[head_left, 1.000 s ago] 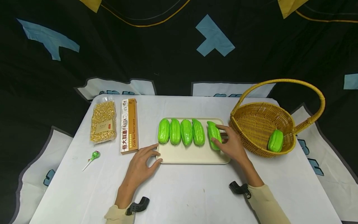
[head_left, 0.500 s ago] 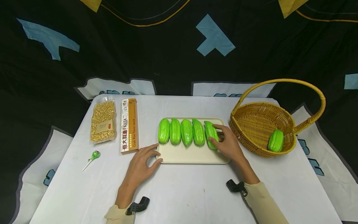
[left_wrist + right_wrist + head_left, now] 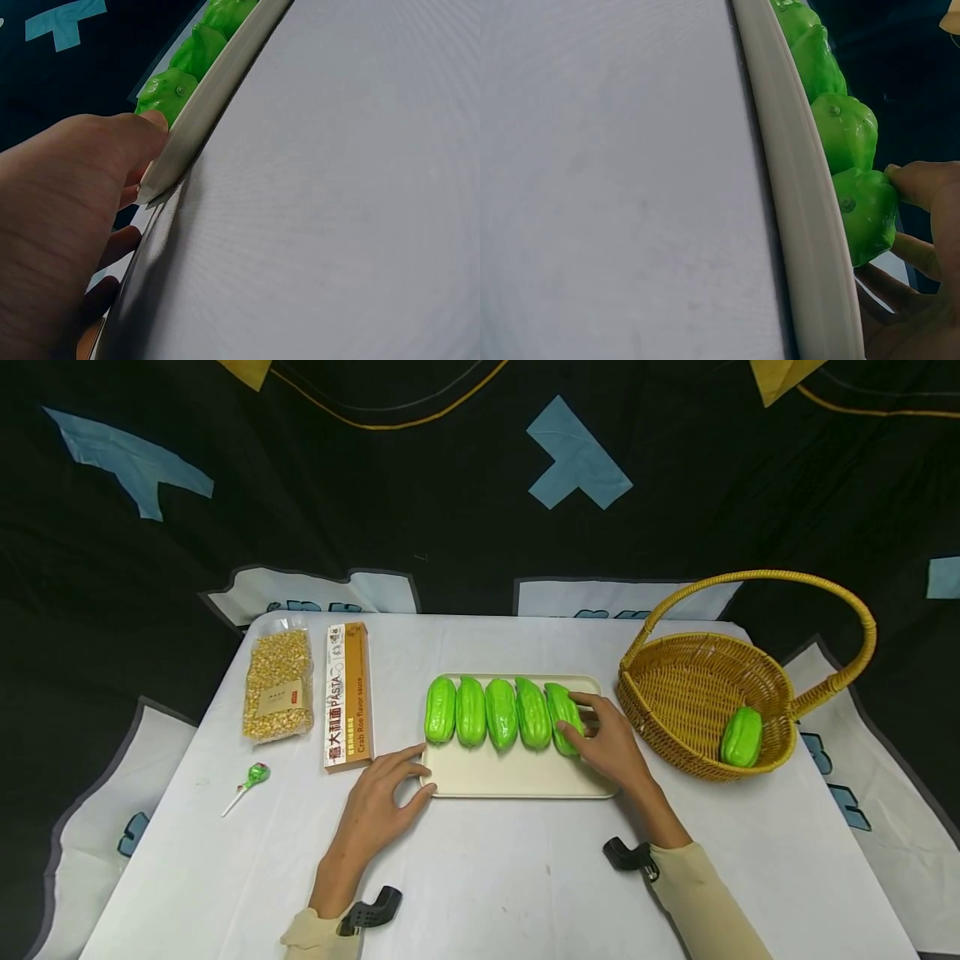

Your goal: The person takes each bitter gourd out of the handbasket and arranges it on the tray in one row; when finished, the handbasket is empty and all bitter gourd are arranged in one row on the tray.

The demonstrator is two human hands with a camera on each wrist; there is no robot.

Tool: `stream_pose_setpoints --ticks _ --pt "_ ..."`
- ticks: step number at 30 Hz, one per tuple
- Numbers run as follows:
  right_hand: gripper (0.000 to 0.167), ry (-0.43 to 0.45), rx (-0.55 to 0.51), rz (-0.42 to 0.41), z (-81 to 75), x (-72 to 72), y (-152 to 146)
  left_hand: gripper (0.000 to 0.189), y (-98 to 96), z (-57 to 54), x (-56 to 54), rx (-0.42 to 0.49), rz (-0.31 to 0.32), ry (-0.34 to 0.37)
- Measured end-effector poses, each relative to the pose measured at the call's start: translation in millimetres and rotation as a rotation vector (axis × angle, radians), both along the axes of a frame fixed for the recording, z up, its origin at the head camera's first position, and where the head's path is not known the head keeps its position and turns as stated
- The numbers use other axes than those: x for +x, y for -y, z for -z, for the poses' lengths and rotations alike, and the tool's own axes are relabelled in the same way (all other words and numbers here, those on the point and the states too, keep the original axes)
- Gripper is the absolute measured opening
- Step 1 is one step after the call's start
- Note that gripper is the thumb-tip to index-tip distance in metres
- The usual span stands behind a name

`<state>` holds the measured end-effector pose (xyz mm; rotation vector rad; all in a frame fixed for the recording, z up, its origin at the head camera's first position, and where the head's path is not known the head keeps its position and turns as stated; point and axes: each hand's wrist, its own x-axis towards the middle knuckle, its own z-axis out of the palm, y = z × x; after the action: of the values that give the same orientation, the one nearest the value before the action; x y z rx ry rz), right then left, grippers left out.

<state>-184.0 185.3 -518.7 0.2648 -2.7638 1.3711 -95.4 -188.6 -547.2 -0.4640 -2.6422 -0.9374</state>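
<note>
A cream tray [image 3: 517, 781] bears a row of several glossy, ribbed green gourds [image 3: 501, 714], standing side by side along its far half. My right hand [image 3: 611, 743] pinches the rightmost green gourd [image 3: 562, 718] between thumb and fingers. In the right wrist view that gourd [image 3: 866, 214] sits close against its neighbour, with the thumb tip at its upper side and the fingers behind it. At the tray's near left corner, my left hand [image 3: 378, 802] grips the rim with thumb and fingers. The left wrist view has the thumb [image 3: 154, 124] on the tray's rim [image 3: 176, 154].
To the right stands a wicker basket [image 3: 675, 693] with a tall arched handle, one green gourd [image 3: 741, 737] inside. On the left lie a bag of corn kernels [image 3: 277, 685], a pasta box [image 3: 347, 697] and a lollipop [image 3: 251, 781]. A dark curtain [image 3: 450, 510] hangs behind the table.
My right hand has slid the rightmost gourd leftward on the tray until it is beside the others in the row. The left hand has kept its place at the tray's corner.
</note>
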Motion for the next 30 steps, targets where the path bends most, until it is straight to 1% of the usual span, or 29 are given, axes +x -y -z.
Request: stream_pose_setpoints --ticks 9,13,21,24,30 --pt "0.059 0.005 0.024 0.004 -0.3 -1.0 -0.8 0.023 -1.0 -0.8 0.1 0.006 -0.003 0.004" --pt "0.061 0.017 0.025 -0.001 -1.2 -0.7 -2.6 0.023 -1.1 -1.8 0.5 0.006 -0.009 0.022" --pt "0.062 0.028 0.022 0.008 -7.0 4.0 -9.3 0.023 -0.9 -2.6 0.4 0.005 -0.007 0.015" --pt "0.06 0.008 0.005 0.002 -10.2 6.6 -12.5 0.023 -1.0 -2.7 0.5 0.006 -0.004 0.016" --pt "0.056 -0.083 -0.054 -0.028 -20.3 11.7 -18.6 0.024 -1.2 -3.4 1.1 0.011 -0.001 0.009"
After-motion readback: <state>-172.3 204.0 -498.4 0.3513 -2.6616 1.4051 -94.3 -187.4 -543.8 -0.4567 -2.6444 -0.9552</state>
